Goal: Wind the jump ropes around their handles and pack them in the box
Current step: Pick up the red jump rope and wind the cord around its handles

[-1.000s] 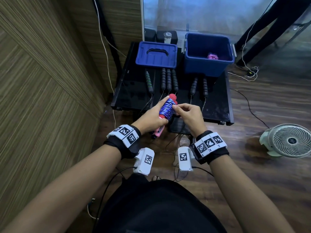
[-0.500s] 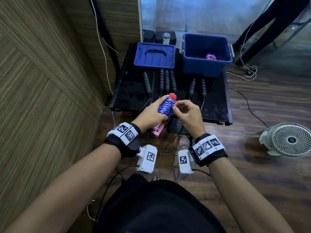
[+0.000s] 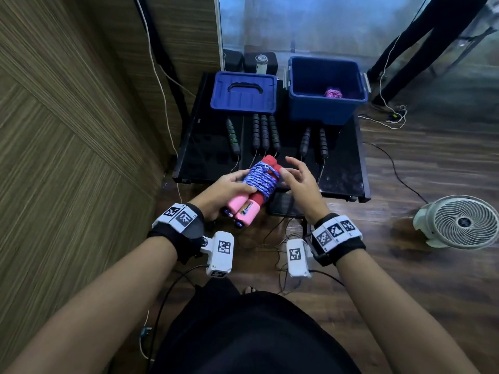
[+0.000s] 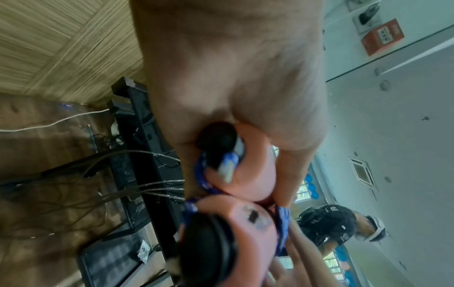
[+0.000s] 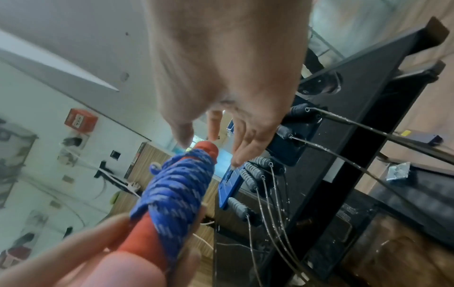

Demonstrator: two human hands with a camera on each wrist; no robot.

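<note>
Head view: left hand [image 3: 225, 191] holds the wound jump rope [image 3: 252, 190] by its pink handle ends, fingers curled round the pair, above the near edge of the black worktop [image 3: 343, 168]. Blue cord is wrapped around the middle of the two handles; red tips point far, toward the box. Right hand [image 3: 299, 180] sits just right of the bundle, grip wide, fingers spread and relaxed, holding nothing; cannot tell whether a fingertip touches the cord. Blue box [image 3: 326, 90] stands open at the far right of the worktop with a pink wound rope [image 3: 333, 93] inside. Blue lid [image 3: 244, 91] lies to its left, handle up. Six dark handles [image 3: 264, 132] lie in a row near of the box and lid, thin cables trailing over the near edge. White fan [image 3: 463, 221] on the wood floor, right.

Left wrist view: left hand [image 4: 230, 77] wraps the pink handles [image 4: 248, 174], black end caps facing the camera, blue cord [image 4: 282, 223] crossing between them. Image blurred.

Right wrist view: right hand [image 5: 221, 77] open, fingers [image 5: 245, 139] extended past the red tip of the bundle [image 5: 181, 184], apart from it as far as visible. Left-hand fingers show at the near bottom, round the pink end. Dark handles [image 5: 255, 170] and their cables lie on the worktop [image 5: 368, 81] beyond.
</note>
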